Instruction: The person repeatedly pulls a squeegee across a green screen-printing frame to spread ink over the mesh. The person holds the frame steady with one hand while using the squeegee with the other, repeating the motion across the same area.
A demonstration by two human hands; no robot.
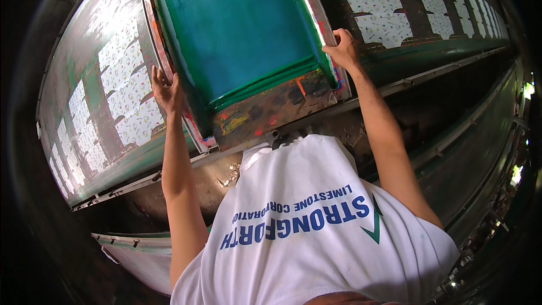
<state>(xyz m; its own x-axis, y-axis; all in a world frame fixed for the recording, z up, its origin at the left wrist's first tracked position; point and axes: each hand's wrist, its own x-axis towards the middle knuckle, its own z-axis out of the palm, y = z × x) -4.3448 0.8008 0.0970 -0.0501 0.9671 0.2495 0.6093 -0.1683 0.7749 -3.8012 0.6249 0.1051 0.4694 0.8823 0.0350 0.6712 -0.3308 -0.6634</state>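
Note:
A printing screen frame [150, 5] holds blue-green mesh [243, 34] edged in darker green, with a paint-smeared board [271, 107] along its near end. My left hand [165, 89] straddles the frame's left rail, thumb and curved fingers around it. My right hand [341, 49] grips the right rail farther up, thumb toward the mesh. Both forearms come up from the lower edge on either side of my white printed shirt [316, 265].
A long, stained printing table [84, 51] runs to both sides, carrying rows of white patterned pieces [130, 101] at left and right [378, 17]. A metal rail [429, 68] follows its near edge. Behind me, another long table surface [474, 135] runs along, past a dark gap.

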